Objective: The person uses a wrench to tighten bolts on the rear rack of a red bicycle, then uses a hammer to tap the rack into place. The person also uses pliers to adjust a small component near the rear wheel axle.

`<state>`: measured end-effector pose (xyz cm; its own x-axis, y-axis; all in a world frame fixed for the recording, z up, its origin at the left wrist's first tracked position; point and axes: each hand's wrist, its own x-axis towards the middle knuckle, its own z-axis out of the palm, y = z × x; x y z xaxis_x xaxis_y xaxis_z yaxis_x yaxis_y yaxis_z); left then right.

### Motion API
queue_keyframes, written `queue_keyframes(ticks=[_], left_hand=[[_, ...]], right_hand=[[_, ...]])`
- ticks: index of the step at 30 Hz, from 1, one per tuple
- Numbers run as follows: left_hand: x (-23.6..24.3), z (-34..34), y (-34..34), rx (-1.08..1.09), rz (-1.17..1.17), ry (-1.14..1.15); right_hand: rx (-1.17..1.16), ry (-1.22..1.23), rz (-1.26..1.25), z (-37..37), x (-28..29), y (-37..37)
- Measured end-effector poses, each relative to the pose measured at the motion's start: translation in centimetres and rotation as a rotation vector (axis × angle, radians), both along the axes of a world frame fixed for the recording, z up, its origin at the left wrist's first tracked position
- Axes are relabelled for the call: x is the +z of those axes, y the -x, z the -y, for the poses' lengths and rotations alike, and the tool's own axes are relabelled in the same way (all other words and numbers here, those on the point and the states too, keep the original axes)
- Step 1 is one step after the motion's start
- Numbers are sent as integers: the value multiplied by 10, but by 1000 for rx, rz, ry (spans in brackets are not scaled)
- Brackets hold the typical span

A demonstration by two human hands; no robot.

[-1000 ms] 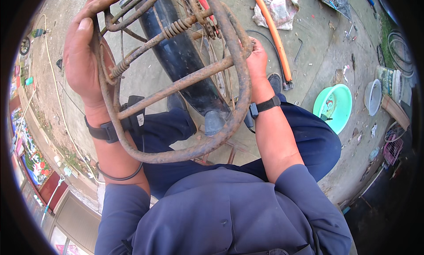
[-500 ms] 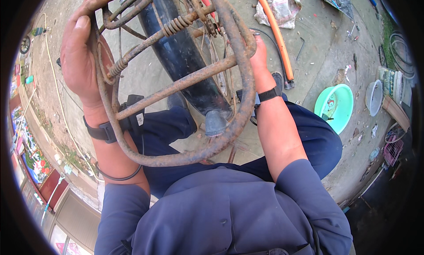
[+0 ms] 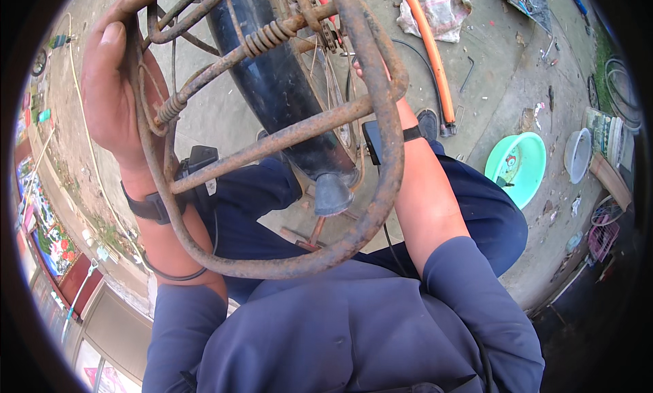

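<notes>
Head view: a rusty bicycle rack [image 3: 272,144] occupies the area from 10 to 1 o'clock, its rounded end loop reaching past the centre toward 6 o'clock. The left hand [image 3: 112,97], at 10 o'clock, holds the rack's left rail; the palm bears on the rail, the thumb lies along the outside and the fingers bend over the upper part. The right hand [image 3: 360,69], toward 1 o'clock, is mostly hidden behind the rack's right rail; whether its fingers are spread or pinching a part cannot be told.

Under the rack, a black mudguard [image 3: 272,87] runs from 11 o'clock to the centre and ends in a grey flap [image 3: 333,194]. An orange tube [image 3: 430,46] lies on the ground at 1 o'clock, just beside a pale cloth [image 3: 445,15]. A bent rod [image 3: 468,73] lies near 2 o'clock. A green basin [image 3: 500,163] and a grey bowl [image 3: 578,156] stand at 3 o'clock.
</notes>
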<state>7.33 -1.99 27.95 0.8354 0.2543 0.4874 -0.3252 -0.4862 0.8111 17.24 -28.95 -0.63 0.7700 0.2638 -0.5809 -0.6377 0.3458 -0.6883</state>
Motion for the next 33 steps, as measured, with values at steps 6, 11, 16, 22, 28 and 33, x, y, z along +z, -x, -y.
queue_keyframes(ticks=[6, 11, 16, 22, 28, 33], left_hand=[[7, 14, 0, 145, -74, -100], [-1, 22, -9, -13, 159, 85], [-9, 16, -8, -55, 223, 116], [-9, 15, -9, -60, 223, 119], [-2, 19, -10, -75, 218, 72], [5, 22, -7, -70, 189, 23]], right_hand=[[-22, 240, 392, 14, 62, -5], [30, 178, 396, 2, 71, -2], [25, 68, 380, -2, 68, 0], [55, 110, 415, -7, 65, -2], [14, 6, 337, -4, 62, -1], [37, 27, 384, -3, 62, -4]])
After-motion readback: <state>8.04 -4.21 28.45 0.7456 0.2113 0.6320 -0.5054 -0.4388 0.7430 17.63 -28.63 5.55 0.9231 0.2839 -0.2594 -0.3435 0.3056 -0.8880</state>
